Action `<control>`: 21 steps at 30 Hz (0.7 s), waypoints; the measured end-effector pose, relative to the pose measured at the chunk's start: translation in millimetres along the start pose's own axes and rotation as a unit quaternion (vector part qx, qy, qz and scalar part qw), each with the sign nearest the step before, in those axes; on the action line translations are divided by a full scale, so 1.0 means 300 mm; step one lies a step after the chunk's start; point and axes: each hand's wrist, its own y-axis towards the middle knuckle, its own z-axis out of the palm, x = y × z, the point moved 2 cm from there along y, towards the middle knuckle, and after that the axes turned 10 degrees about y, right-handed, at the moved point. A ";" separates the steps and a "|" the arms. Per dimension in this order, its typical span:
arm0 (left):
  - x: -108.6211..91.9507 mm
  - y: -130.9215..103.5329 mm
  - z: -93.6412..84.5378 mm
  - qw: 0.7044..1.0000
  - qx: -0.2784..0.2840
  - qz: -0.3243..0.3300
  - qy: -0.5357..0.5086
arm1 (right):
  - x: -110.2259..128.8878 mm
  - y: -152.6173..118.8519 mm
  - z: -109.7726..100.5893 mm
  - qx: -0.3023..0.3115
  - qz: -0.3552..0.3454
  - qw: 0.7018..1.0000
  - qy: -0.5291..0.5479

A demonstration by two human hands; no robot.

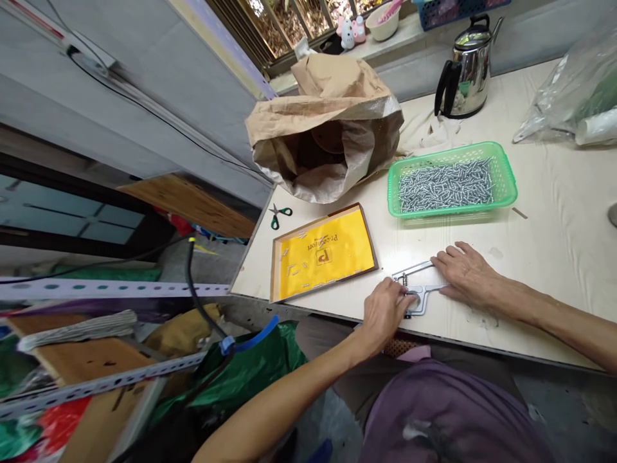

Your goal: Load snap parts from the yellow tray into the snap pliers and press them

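Note:
A grey metal hand tool point(422, 301) with two long handles and a small spring lies at the table's front edge. My left hand point(384, 310) pinches at its head end, beside the spring; any small part between the fingertips is too small to make out. My right hand point(465, 273) is closed around the ends of the two handles, which stand apart. To the left, a shallow tray lined with yellow point(337, 241) holds several small metal pins. Behind the tool, a green basket point(507, 183) is filled with many small metal pieces.
Green-handled scissors point(275, 217) lie left of the tray. A large brown paper sack point(357, 106) gapes open behind it. A steel kettle point(470, 74) and a clear plastic bag point(554, 106) stand at the back right. The table's edge point(313, 311) runs along the front.

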 end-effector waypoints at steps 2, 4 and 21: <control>-0.045 0.019 0.010 0.992 -0.060 0.096 0.061 | 0.005 -0.008 -0.004 -0.008 0.001 1.000 -0.001; -0.081 0.056 0.027 0.980 -0.064 0.160 0.100 | 0.002 -0.015 -0.007 -0.011 0.004 1.000 0.012; -0.116 0.142 0.081 0.955 -0.019 0.261 0.138 | 0.034 -0.082 0.059 -0.072 0.028 0.997 0.017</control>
